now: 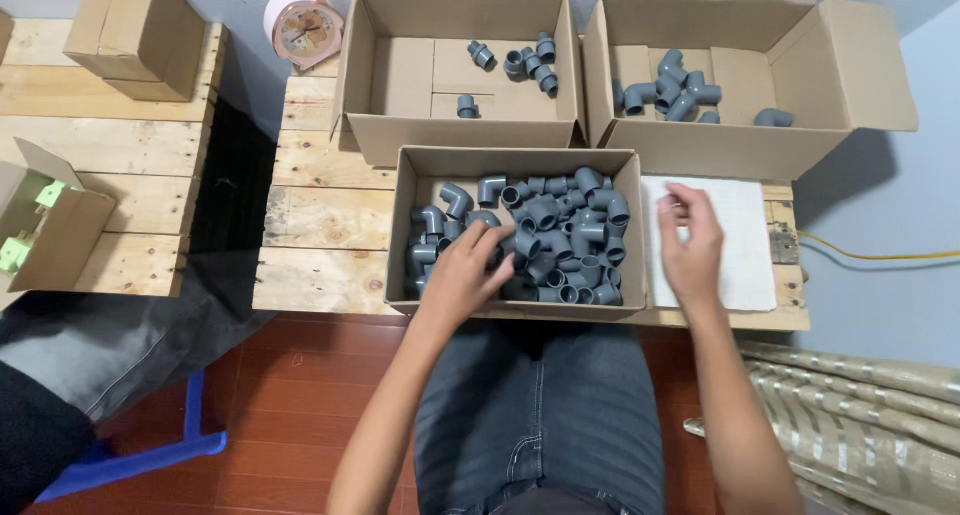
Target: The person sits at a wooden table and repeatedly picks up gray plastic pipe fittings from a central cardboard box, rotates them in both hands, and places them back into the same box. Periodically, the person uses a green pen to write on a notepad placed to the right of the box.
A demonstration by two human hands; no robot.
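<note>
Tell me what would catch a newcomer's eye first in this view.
First, the near cardboard box at the table's front edge, heaped with grey pipe fittings, with the left hand reaching into the pile. Behind it stand two larger open boxes, each holding only a few fittings: the back left box and back right box. The right hand hovers over a white sheet.

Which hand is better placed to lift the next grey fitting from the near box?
Left hand: probably, as its fingers already rest among the grey plastic pipe fittings; the right hand hovers outside.
</note>
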